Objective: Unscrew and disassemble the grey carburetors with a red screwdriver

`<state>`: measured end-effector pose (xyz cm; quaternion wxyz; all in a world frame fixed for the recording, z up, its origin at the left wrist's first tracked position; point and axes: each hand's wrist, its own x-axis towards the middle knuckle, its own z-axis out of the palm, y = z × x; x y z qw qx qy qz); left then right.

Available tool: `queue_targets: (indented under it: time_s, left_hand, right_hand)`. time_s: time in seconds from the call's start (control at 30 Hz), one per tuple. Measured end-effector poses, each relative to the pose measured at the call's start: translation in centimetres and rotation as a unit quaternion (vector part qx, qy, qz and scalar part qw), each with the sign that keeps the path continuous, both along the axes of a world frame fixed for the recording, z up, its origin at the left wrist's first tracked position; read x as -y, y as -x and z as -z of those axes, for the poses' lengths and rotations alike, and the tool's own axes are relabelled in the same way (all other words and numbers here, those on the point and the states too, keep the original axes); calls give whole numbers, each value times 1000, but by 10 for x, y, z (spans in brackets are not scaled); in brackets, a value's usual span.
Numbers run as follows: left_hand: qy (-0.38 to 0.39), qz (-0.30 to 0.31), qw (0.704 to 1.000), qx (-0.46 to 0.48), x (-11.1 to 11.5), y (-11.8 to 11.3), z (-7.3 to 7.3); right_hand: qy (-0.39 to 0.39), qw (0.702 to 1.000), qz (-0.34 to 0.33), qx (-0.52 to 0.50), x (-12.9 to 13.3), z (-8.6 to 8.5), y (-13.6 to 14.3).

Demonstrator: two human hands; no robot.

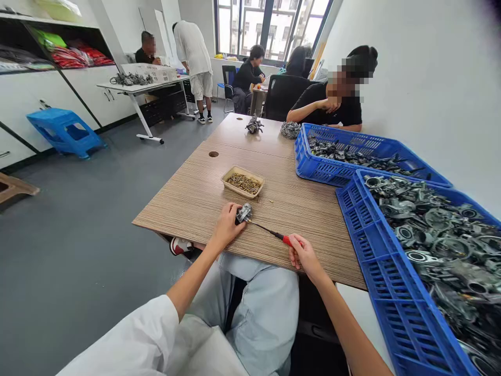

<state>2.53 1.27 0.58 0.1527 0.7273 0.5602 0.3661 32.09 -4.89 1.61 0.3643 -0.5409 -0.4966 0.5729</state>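
My left hand [227, 225] is closed around a small grey cast-metal part [244, 212], holding it against the wood-grain table [188, 203]. In my right hand [304, 254] is a screwdriver [277, 235] with a red and black handle and a long thin dark shaft. Its tip meets the near side of the metal part, where a bit of brass colour shows. Just beyond my left hand stands a beige tray [224, 180] full of small brass screws [245, 183]. One loose brass screw [271, 201] lies to the right of the tray.
Two blue crates [354, 230] of grey metal castings [434, 230] line the table's right side. Farther back are a metal assembly [254, 125] and a heap of metal parts [290, 129]. A person in black [332, 104] sits at the far right; others are behind. A blue stool [64, 128] stands left.
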Motion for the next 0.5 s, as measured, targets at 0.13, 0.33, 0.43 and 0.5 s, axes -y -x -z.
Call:
queue_targets:
  time_s: [0.13,0.33,0.43,0.5]
  left_hand:
    - [-43,-14,998,-40,20,6,-8]
    - [-38,-55,998,-21,160,61,55]
    - [161,-85,982,-55,249,94,115]
    - [286,-107,948,-87,294,111,141]
  right_hand:
    - [5,999,15,-35,-1,5,-2]
    - [10,998,15,-60,0,7,-5]
    - [10,998,21,-60,-1,6,-4]
    - [11,998,22,-59,-1,5,-3]
